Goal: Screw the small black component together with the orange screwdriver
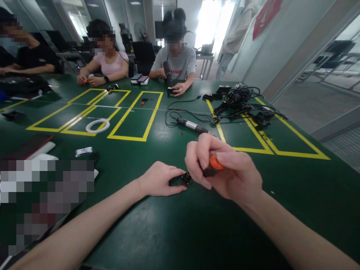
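My left hand (160, 178) rests low over the table, its thumb and fingers closed around a small round black part (185, 179) standing on the surface. Just to the right and nearer the camera, my right hand (225, 168) is wrapped round an orange-and-black tool handle (216, 162). The thumb presses along its orange end. The dark end points down and left toward the black part; its tip is hidden behind my fingers, and I cannot tell whether it touches the part.
Yellow tape boxes mark the green table (168, 225). A corded electric screwdriver (192, 125) and tangled black cables (236, 99) lie beyond my right hand. To the left are a white ring (97, 126) and a small packet (83, 151). Several people sit opposite.
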The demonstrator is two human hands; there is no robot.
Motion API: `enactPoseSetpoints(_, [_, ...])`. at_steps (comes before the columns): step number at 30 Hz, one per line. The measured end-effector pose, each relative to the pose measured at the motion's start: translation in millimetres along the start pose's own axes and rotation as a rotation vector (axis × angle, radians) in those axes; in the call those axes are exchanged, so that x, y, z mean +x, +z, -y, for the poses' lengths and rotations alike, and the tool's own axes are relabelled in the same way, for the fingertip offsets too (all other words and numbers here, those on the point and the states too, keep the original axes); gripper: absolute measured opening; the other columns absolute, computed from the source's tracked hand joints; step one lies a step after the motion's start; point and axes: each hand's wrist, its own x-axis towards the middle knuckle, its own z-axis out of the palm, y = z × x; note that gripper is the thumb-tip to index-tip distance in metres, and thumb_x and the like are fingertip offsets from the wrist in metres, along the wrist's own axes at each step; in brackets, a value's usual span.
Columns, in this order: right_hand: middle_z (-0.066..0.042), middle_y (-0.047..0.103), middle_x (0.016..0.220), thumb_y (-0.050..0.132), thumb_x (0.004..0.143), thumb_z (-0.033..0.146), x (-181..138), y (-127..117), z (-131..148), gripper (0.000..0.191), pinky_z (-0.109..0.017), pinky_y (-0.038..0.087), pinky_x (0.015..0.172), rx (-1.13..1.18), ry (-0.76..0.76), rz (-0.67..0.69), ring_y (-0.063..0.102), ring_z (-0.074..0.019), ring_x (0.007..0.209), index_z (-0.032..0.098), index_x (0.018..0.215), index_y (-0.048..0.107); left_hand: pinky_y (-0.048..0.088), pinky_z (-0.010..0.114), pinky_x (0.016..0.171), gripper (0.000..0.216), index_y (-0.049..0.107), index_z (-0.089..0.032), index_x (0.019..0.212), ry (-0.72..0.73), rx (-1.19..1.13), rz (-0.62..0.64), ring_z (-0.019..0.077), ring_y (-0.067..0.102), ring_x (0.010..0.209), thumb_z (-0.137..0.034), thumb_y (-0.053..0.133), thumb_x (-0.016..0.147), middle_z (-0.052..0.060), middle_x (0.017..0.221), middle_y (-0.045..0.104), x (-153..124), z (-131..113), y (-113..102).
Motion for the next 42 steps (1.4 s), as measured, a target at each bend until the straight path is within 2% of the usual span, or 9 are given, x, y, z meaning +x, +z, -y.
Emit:
enactPoseSetpoints(4, [0.002, 0.047, 0.062, 0.049, 0.099, 0.029, 0, 2, 3, 0.029, -0.027, 0.030, 0.049, -0.027, -0.014, -0.010, 0.037, -0.0118, 0.050, 0.018, 0.075, 0.059, 0.052, 0.026, 0.070, 0.027, 0.074, -0.022, 0.107, 0.003, 0.013, 0.008, 0.0192, 0.076, 0.083, -0.045, 0.066, 0.095, 0.001, 0.093, 0.080, 1, 0, 1])
enactPoseSetpoints(9, [0.009, 0.035, 0.052, 0.047, 0.097, 0.029, -2, 2, 3, 0.020, -0.024, 0.022, 0.047, 0.088, 0.013, -0.024, 0.021, -0.0095, 0.044, 0.020, 0.082, 0.055, 0.046, 0.026, 0.062, 0.029, 0.074, -0.020, 0.106, 0.005, 0.082, 0.004, 0.0192, 0.074, 0.075, -0.046, 0.066, 0.095, 0.002, 0.084, 0.077, 2, -1, 1])
enactPoseSetpoints(14, [0.008, 0.041, 0.055, 0.056, 0.092, 0.034, -1, 2, 1, 0.016, -0.024, 0.025, 0.048, 0.034, 0.010, -0.018, 0.025, -0.0101, 0.045, 0.022, 0.083, 0.052, 0.046, 0.025, 0.063, 0.027, 0.073, -0.021, 0.104, -0.009, 0.071, 0.011, 0.0188, 0.074, 0.076, -0.045, 0.066, 0.094, 0.001, 0.084, 0.077, 2, -1, 3])
enactPoseSetpoints(18, [0.001, 0.048, 0.060, 0.055, 0.096, 0.034, 4, 4, 0, 0.031, -0.026, 0.029, 0.046, -0.083, -0.039, -0.062, 0.036, -0.0119, 0.049, 0.019, 0.069, 0.055, 0.047, 0.025, 0.067, 0.025, 0.072, -0.022, 0.104, -0.017, 0.063, 0.014, 0.0187, 0.075, 0.080, -0.044, 0.066, 0.094, 0.001, 0.088, 0.078, 2, 0, 4])
enactPoseSetpoints(23, [0.009, 0.030, 0.047, 0.052, 0.094, 0.033, 2, 2, 3, 0.030, -0.024, 0.020, 0.045, 0.022, 0.009, -0.055, 0.020, -0.0091, 0.041, 0.021, 0.067, 0.050, 0.042, 0.025, 0.060, 0.026, 0.071, -0.020, 0.102, -0.012, 0.074, 0.008, 0.0171, 0.071, 0.070, -0.044, 0.067, 0.093, -0.001, 0.077, 0.073, 2, -1, 2])
enactPoseSetpoints(30, [0.005, 0.053, 0.065, 0.059, 0.089, 0.028, 1, -1, 1, 0.011, -0.023, 0.026, 0.045, 0.039, 0.025, -0.053, 0.032, -0.0084, 0.043, 0.020, 0.083, 0.053, 0.043, 0.025, 0.060, 0.023, 0.072, -0.022, 0.102, -0.026, 0.067, 0.008, 0.0153, 0.069, 0.066, -0.042, 0.069, 0.092, -0.002, 0.075, 0.071, 1, -3, 1])
enactPoseSetpoints(34, [0.000, 0.057, 0.073, 0.058, 0.095, 0.028, 5, -5, 1, 0.022, -0.025, 0.034, 0.048, -0.003, 0.000, -0.017, 0.047, -0.0096, 0.047, 0.016, 0.078, 0.061, 0.045, 0.023, 0.062, 0.021, 0.071, -0.021, 0.097, -0.024, 0.042, 0.020, 0.0152, 0.071, 0.071, -0.041, 0.068, 0.093, -0.001, 0.080, 0.074, 1, -2, 0])
enactPoseSetpoints(38, [0.008, 0.036, 0.053, 0.050, 0.100, 0.031, 7, -8, 2, 0.033, -0.023, 0.023, 0.045, 0.089, 0.024, -0.042, 0.026, -0.0084, 0.044, 0.019, 0.069, 0.053, 0.040, 0.024, 0.057, 0.020, 0.069, -0.020, 0.093, -0.019, 0.060, 0.002, 0.0151, 0.068, 0.063, -0.040, 0.068, 0.093, -0.002, 0.070, 0.070, 1, -3, -1])
enactPoseSetpoints(42, [0.011, 0.034, 0.050, 0.053, 0.094, 0.034, 6, -6, 0, 0.018, -0.022, 0.023, 0.045, 0.094, 0.000, 0.005, 0.020, -0.0081, 0.042, 0.021, 0.081, 0.050, 0.041, 0.024, 0.058, 0.021, 0.069, -0.021, 0.095, -0.011, 0.078, -0.005, 0.0149, 0.066, 0.061, -0.041, 0.066, 0.093, -0.002, 0.068, 0.067, 0, -2, -2])
